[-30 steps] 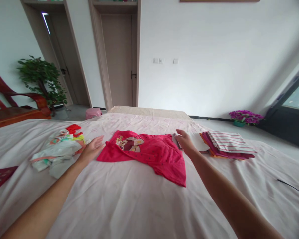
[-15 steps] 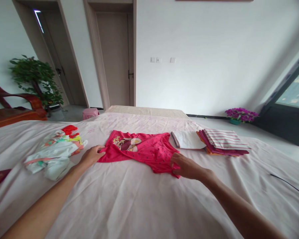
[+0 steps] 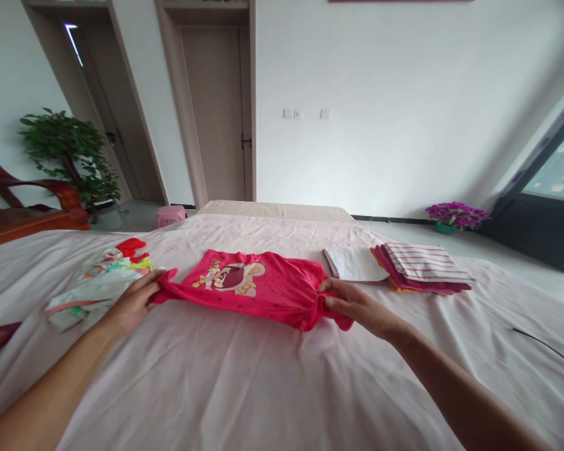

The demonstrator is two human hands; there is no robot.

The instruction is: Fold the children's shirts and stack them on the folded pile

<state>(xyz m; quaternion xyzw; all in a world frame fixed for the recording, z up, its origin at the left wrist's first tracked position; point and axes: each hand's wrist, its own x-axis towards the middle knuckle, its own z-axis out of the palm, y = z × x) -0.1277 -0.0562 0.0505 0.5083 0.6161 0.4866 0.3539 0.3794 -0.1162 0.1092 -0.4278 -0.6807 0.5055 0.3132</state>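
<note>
Pink shirt (image 3: 258, 289) w/ cartoon bear print lies across the middle of the bed sheet (image 3: 244, 382), stretched between both hands. Left hand (image 3: 134, 302) is closed on the shirt's left end, fabric bunched in the grip; right hand (image 3: 357, 304) pinches the right end, cloth gathered under thumb & fingers. Shirt looks pulled taut, print side up. Just left of the left hand sits a loose pile of light clothes (image 3: 98, 285) w/ red & green bits. Beyond the right hand, apart from the shirt: a folded white cloth (image 3: 355, 263), then a folded stack (image 3: 423, 266) w/ a striped piece on top. Potted plant (image 3: 68, 147) stands far left by the door.
</note>
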